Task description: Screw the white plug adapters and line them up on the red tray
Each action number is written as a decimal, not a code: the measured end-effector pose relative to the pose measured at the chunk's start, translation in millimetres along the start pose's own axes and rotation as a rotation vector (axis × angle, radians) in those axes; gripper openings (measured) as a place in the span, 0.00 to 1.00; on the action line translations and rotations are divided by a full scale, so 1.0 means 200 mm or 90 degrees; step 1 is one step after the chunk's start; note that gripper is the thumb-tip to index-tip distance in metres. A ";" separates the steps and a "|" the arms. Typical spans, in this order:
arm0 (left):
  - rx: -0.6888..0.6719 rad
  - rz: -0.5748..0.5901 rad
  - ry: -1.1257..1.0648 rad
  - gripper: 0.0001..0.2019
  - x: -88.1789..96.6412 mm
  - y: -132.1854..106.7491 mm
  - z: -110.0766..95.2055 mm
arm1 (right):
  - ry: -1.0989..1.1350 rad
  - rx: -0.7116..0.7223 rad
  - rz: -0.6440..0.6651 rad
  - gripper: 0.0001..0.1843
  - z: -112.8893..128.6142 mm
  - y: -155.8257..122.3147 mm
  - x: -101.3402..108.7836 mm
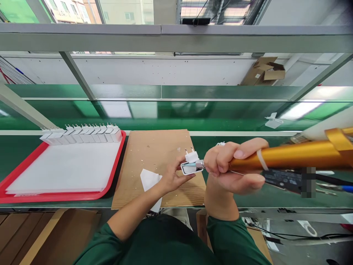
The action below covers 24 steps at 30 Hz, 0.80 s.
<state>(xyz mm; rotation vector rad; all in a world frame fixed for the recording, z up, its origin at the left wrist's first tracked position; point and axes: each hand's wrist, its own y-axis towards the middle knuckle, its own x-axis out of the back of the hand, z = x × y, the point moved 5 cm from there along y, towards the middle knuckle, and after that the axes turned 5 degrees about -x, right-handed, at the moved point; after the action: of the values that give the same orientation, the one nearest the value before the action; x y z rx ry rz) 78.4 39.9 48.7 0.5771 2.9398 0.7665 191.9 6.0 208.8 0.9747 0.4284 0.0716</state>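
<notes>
Left hand (174, 176) closed on open white adapter (190, 168) above cardboard sheet (154, 151); orange tool (298, 152) gripped in right hand (220, 160), tip held at adapter. Piece judged unfinished; similar adapters (85, 135), apparently done, lined along red tray (55, 199).

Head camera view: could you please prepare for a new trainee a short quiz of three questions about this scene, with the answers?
1. True or false: the red tray lies to the left of the cardboard sheet.
2. What colour is the long tool in the right hand? A) blue B) gold C) green
3. Which of the two hands holds the white plug adapter?

Key: 1. True. 2. B. 3. The left hand.
</notes>
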 end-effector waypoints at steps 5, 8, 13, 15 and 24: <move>0.000 0.006 0.000 0.30 0.01 -0.01 0.00 | 0.002 0.000 0.002 0.16 0.00 0.00 0.00; 0.009 0.003 0.016 0.29 0.02 -0.01 0.00 | 0.000 0.005 -0.002 0.16 0.00 0.01 -0.01; 0.025 0.003 0.063 0.29 0.03 -0.01 -0.01 | -0.006 0.006 -0.007 0.17 0.00 0.01 0.00; 0.024 0.004 0.081 0.29 0.04 -0.01 -0.02 | -0.016 0.003 -0.010 0.17 0.00 0.00 0.00; 0.018 0.003 0.125 0.27 0.05 -0.03 -0.06 | 0.010 0.015 0.007 0.15 0.00 0.00 0.00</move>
<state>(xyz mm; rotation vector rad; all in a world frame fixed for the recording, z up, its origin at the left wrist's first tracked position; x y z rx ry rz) 65.0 34.2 56.4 0.5402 3.1333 0.8279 192.2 5.8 208.9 1.0006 0.4397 0.0840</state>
